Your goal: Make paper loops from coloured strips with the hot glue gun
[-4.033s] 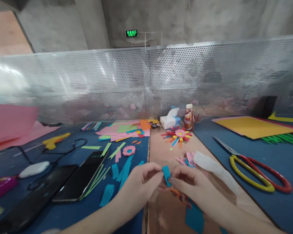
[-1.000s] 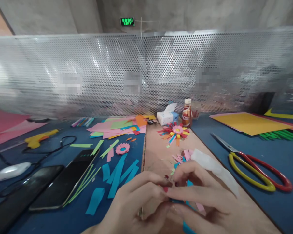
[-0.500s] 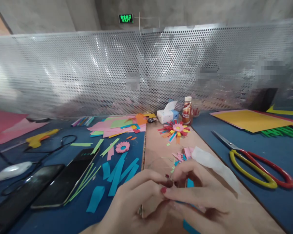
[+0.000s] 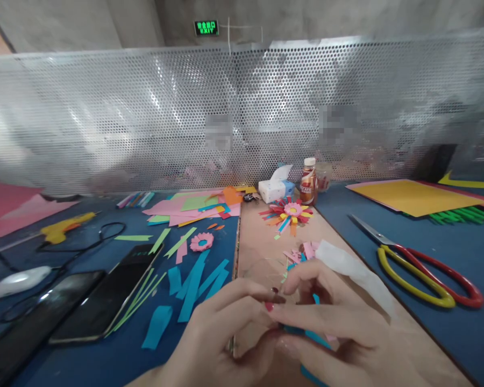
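Note:
My left hand (image 4: 226, 333) and my right hand (image 4: 334, 322) meet low in the middle, fingertips pinched together over the brown board (image 4: 262, 247). Between them sits a small blue paper strip (image 4: 315, 299), mostly hidden by my fingers. Both hands are closed around it. Just beyond my right hand lie small pink and blue paper bits (image 4: 302, 251) and a crumpled white tissue (image 4: 350, 271). A finished multicoloured paper flower (image 4: 289, 210) rests farther back on the board.
Blue strips (image 4: 193, 282) and green strips (image 4: 177, 244) lie left of the board, beside two dark phones (image 4: 105, 295). Yellow-and-red scissors (image 4: 419, 263) lie at the right. A tissue box (image 4: 276, 188), a bottle (image 4: 307, 181), a glue gun (image 4: 62, 228) and coloured sheets (image 4: 415, 196) stand farther back.
Four seconds ago the blue strip stood upright between my fingertips. My hands have since dropped lower and closed tighter over it. In the last second they hardly moved.

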Demonstrator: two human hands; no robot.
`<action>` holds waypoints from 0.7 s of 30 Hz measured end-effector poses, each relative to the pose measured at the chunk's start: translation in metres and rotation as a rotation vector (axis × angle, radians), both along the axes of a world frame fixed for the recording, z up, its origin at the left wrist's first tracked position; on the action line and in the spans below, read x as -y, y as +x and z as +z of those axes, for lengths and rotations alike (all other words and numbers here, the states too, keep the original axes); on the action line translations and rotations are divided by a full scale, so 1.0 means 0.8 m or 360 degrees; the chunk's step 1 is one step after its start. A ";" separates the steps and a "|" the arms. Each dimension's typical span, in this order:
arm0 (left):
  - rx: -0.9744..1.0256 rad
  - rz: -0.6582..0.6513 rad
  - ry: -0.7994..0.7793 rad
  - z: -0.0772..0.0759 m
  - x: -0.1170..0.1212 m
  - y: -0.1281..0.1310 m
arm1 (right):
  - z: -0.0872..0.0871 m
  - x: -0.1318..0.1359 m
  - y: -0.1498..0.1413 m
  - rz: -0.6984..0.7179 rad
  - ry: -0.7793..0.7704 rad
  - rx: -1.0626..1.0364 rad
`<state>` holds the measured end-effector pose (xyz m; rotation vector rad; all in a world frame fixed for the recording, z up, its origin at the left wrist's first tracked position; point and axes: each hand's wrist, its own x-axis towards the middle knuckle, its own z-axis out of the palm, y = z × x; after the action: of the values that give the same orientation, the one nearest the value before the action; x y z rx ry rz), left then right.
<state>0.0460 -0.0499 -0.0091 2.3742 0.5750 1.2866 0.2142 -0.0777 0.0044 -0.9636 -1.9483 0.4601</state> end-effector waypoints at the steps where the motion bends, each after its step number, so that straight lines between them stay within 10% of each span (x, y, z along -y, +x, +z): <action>1: 0.0007 -0.0003 0.0000 -0.001 0.000 0.000 | 0.000 0.000 0.000 0.0002 0.0025 -0.0001; 21: -0.0034 -0.0035 -0.0030 -0.002 -0.002 -0.001 | 0.002 -0.003 0.002 0.0055 0.0239 0.0086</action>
<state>0.0456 -0.0486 -0.0104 2.3746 0.5631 1.2426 0.2159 -0.0753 0.0057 -0.8552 -2.0199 0.3049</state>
